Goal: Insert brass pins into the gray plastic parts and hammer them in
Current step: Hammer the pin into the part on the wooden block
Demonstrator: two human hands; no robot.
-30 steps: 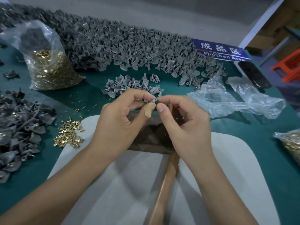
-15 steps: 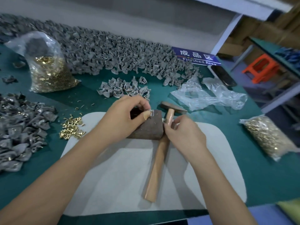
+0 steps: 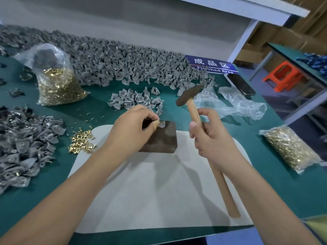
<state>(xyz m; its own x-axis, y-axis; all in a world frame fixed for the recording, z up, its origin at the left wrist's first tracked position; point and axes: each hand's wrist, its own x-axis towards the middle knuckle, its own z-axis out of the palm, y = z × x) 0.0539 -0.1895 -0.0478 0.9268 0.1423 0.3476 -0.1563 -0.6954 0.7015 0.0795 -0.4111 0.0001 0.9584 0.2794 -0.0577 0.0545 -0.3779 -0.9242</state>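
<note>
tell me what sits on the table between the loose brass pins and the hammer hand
In the head view, between the loose brass pins and right hand: the left hand holding a gray part on the dark block.

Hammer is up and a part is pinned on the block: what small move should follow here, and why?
Probably a short, light tap. The right hand grips the hammer raised above the dark block, where the left hand pinches a gray part with a brass pin. The fingertips sit right beside the pin, so a controlled strike looks safer than a full swing.
</note>
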